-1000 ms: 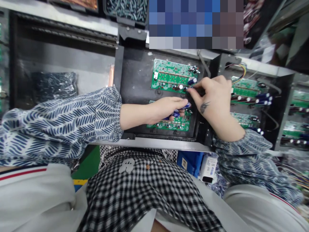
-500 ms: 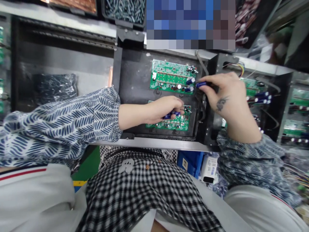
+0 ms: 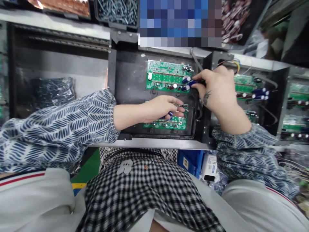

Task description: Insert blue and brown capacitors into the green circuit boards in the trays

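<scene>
Two green circuit boards lie in a black carrier tray (image 3: 127, 83). My left hand (image 3: 161, 108) rests over the near board (image 3: 169, 123) and holds a few blue capacitors (image 3: 170, 113) under its fingers. My right hand (image 3: 214, 88) pinches one blue capacitor (image 3: 191, 83) at the right edge of the far board (image 3: 166, 77), next to other blue capacitors standing there.
More trays with populated boards (image 3: 248, 87) follow on the right. Bins of small parts (image 3: 118, 9) line the shelf above. A dark bag of components (image 3: 53, 90) lies at the left. A blue box (image 3: 190, 161) sits below the table edge.
My right hand swung out to the right with a blue capacitor, then came back to the far board's right edge. My left hand stayed over the near board.
</scene>
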